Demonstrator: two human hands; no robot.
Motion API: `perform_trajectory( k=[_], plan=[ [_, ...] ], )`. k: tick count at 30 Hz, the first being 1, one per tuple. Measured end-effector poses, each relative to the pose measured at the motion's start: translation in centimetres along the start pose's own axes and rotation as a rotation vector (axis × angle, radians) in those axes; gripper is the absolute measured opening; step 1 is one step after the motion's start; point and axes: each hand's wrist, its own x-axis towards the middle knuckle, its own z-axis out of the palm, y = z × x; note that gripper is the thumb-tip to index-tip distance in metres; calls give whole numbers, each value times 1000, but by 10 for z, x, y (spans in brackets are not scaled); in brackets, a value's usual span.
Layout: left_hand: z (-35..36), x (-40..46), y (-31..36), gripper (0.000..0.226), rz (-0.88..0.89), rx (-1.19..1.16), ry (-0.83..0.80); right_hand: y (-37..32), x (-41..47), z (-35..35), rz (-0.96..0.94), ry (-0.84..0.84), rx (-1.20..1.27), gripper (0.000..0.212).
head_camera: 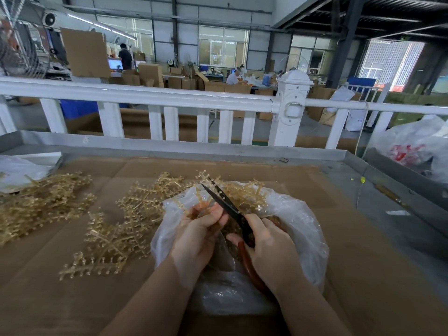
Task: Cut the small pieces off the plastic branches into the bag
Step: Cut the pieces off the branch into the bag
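A clear plastic bag [300,229] lies open on the cardboard in front of me, with small golden pieces inside. Over its mouth my left hand [196,236] grips a golden plastic branch [244,195] that sticks out past the bag's far rim. My right hand [269,248] holds scissors [225,204] by their red-brown handles. Their dark blades are parted and point up and to the left, beside the branch and my left fingers. More golden branches [121,229] lie spread on the cardboard to the left, and another heap [36,204] sits further left.
A cardboard sheet [339,287] covers the metal tray table [378,190]. Another plastic bag [17,168] lies at the far left, and a big white bag [417,146] at the right. A white railing [169,98] runs behind the table, with a workshop and people beyond.
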Motion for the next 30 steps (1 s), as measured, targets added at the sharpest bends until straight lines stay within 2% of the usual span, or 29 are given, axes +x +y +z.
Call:
perform_trajectory(
  k=[6,11,18,23,30],
  plan=[
    [-3,1,2,39,16,32,-23,1,-1,0,-2,-28,25,46],
    [-2,2,0,17,47,17,64,1,-3,0,-6,14,-3,34],
    [-2,-2,-3,17,-9,128,97,1,-4,0,-3,49,0,35],
    [-2,-3,-4,7,-63,171,62,1,-4,0,9,38,-3,32],
    [-3,-7,-3,19,-61,133,27,0,-3,0,-4,37,-16,33]
  ],
)
